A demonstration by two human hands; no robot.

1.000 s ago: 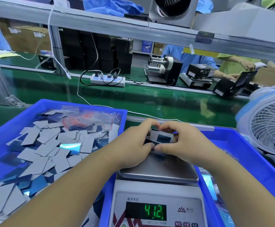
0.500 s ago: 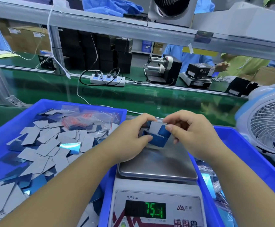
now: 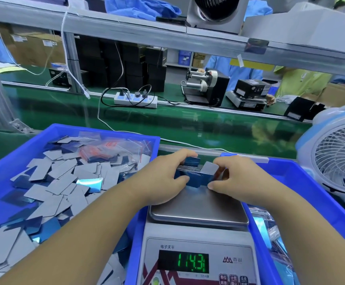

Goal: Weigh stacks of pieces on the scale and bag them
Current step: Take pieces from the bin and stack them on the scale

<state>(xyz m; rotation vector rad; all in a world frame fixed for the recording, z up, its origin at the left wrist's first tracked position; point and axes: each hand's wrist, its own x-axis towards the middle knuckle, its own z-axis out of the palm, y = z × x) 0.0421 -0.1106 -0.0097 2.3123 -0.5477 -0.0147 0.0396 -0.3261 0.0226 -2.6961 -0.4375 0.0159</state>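
A stack of thin blue and grey pieces [image 3: 198,177] stands on edge at the back of the scale's steel pan [image 3: 198,210]. My left hand [image 3: 165,177] grips the stack's left end, thumb in front and fingers over the top. My right hand [image 3: 235,179] pinches the right end, where a grey face shows. The scale [image 3: 198,254] reads 114.3 in green digits. A blue bin [image 3: 1,182] on the left holds several loose grey and blue pieces [image 3: 60,182] and clear zip bags [image 3: 110,149].
A second blue bin [image 3: 311,194] on the right holds bagged pieces [image 3: 270,227]. A white and blue desk fan [image 3: 338,159] stands at the far right. Beyond lies a green conveyor belt [image 3: 167,124] with a power strip [image 3: 135,99], a label dispenser [image 3: 206,87] and people working behind.
The stack has gone from lying tilted between my fingers to standing on edge on the pan. The scale reading rose from 41.2 through 75.1 to 114.3.
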